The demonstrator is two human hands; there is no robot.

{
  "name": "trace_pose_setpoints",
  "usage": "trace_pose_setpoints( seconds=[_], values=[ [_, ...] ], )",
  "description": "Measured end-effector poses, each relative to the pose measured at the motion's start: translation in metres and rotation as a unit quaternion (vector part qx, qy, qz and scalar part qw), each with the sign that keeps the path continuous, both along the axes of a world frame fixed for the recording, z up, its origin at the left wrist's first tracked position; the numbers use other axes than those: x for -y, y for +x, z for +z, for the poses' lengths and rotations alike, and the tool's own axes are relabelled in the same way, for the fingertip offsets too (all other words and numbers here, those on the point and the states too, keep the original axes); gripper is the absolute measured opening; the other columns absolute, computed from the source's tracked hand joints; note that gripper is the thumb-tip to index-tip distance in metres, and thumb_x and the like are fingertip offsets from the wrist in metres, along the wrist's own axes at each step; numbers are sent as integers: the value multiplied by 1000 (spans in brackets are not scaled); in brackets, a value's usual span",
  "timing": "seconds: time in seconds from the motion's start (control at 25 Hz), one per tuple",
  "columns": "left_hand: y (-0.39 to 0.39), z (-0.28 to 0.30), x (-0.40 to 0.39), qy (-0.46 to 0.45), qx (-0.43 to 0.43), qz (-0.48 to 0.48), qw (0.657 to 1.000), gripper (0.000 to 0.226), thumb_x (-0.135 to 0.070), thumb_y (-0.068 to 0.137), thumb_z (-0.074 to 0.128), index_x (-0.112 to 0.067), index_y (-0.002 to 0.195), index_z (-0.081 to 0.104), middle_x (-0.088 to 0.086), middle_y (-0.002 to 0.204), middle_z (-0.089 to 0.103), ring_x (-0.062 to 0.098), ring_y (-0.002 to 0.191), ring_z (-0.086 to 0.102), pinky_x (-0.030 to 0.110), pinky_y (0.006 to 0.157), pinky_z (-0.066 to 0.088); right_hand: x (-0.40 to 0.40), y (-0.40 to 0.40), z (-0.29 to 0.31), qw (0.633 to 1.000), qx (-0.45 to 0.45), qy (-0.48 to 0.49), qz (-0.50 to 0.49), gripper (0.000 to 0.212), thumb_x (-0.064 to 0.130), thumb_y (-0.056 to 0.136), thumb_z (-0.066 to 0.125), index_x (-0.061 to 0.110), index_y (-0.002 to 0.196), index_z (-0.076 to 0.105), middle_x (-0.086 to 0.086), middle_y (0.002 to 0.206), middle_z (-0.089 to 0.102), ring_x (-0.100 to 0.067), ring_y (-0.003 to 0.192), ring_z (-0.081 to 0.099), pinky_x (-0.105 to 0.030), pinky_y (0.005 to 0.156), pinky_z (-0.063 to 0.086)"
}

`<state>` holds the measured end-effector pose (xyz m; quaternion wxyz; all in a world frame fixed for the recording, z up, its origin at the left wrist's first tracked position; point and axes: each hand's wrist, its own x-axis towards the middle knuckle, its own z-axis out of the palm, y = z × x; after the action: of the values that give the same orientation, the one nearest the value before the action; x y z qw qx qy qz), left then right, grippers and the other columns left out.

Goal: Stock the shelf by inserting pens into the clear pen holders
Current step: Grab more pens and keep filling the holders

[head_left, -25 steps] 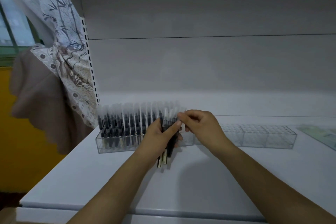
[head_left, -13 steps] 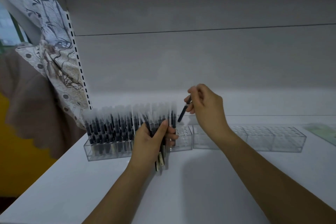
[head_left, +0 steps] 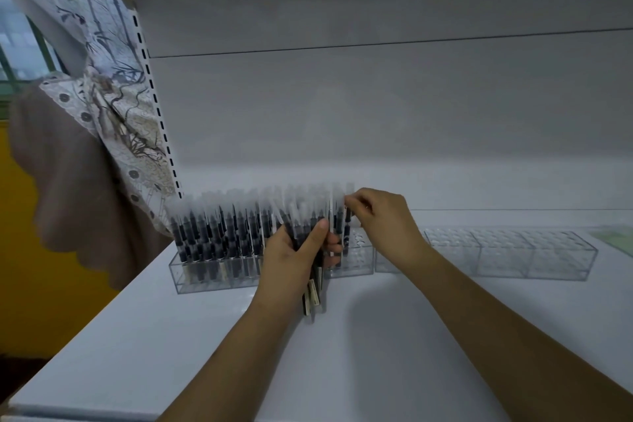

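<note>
Left holder [head_left: 219, 271] nearly full; left hand [head_left: 294, 260] grips spare pens [head_left: 313, 295], right hand [head_left: 380, 216] pinches one pen [head_left: 347, 226] (right holder [head_left: 534, 257] unfilled).

The left hand [head_left: 294, 260] covers the middle of its bundle of pens [head_left: 313, 284] and part of the filled pen holder [head_left: 219, 271] behind it. The right hand [head_left: 380, 219] hides its own fingertips and whatever they pinch. The pens' frosted caps [head_left: 239, 205] blur together, and a green sheet [head_left: 616, 240] is cut by the right edge.
</note>
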<state>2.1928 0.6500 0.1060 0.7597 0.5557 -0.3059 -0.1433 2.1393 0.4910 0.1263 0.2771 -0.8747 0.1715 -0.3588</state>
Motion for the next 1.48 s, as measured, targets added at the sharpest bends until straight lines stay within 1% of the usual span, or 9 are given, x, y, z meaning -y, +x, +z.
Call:
trace_pose_setpoints(
  seconds=[0.12, 0.2, 0.36, 0.44, 0.6, 0.68, 1.08, 1.24, 1.48],
  values=[
    [-1, 0, 0, 0, 5, -19, 1000, 25, -17, 96, 59, 6, 92, 68, 14, 75, 71, 22, 68, 69, 31, 64, 59, -8, -14, 5, 994, 95, -12, -47, 32, 45, 99, 50, 19, 85, 63, 9, 81, 62, -3, 75, 55, -16, 66, 38],
    [-1, 0, 1, 4, 9, -29, 1000, 23, -17, 96, 59, 3, 91, 68, 14, 74, 71, 22, 66, 69, 33, 64, 59, -18, -24, 10, 994, 108, 19, 24, 26, 43, 94, 58, 22, 81, 65, 8, 77, 63, -5, 70, 55, -13, 63, 40],
    [-5, 0, 2, 24, 36, -44, 998, 18, -17, 96, 59, -1, 97, 67, 15, 75, 71, 23, 64, 68, 32, 60, 58, -33, -27, 11, 979, 49, 146, 132, 18, 39, 87, 70, 24, 79, 74, -10, 79, 69, -23, 66, 57, -37, 68, 50],
    [-5, -1, 3, 25, 31, -46, 998, 17, -17, 96, 58, -2, 100, 66, 15, 76, 71, 25, 65, 69, 33, 61, 59, -32, -27, 12, 977, 69, 158, 128, 15, 35, 88, 70, 23, 82, 75, -4, 76, 70, -22, 62, 55, -38, 62, 48],
    [-3, -4, 3, 8, 5, -31, 999, 23, -20, 95, 60, 3, 95, 64, 16, 76, 69, 26, 64, 68, 36, 60, 59, -21, -37, 24, 932, 262, 242, 60, 18, 27, 98, 59, 14, 90, 68, 1, 75, 71, -14, 49, 53, -27, 50, 43],
    [-3, -4, 3, 8, 0, -6, 1000, 24, -24, 94, 63, -1, 88, 63, 14, 71, 66, 23, 59, 63, 32, 57, 55, -16, -41, 26, 927, 310, 211, 24, 20, 27, 102, 52, 12, 94, 62, -4, 78, 72, -17, 52, 62, -26, 51, 47],
    [-2, -8, 5, 27, 5, 19, 999, 28, -35, 95, 60, -13, 79, 57, 5, 63, 58, 17, 53, 51, 31, 55, 46, -15, -28, 6, 981, 180, 56, 39, 12, 24, 103, 47, 16, 100, 56, 3, 80, 69, -7, 66, 67, -16, 64, 53],
    [0, -10, 6, 34, 4, 6, 999, 25, -32, 95, 60, -9, 87, 57, 5, 67, 60, 17, 56, 52, 33, 58, 46, -7, -17, -4, 997, 75, 2, 24, 14, 28, 102, 49, 19, 93, 52, 3, 76, 67, -2, 61, 64, -19, 60, 50],
    [-2, -9, 9, 20, -13, -19, 1000, 18, -21, 97, 59, -4, 97, 56, 7, 70, 62, 18, 58, 56, 28, 52, 48, -5, -8, 2, 994, 52, -86, 34, 17, 27, 103, 49, 17, 90, 52, 3, 71, 62, -5, 60, 55, -28, 59, 46]
  ],
)
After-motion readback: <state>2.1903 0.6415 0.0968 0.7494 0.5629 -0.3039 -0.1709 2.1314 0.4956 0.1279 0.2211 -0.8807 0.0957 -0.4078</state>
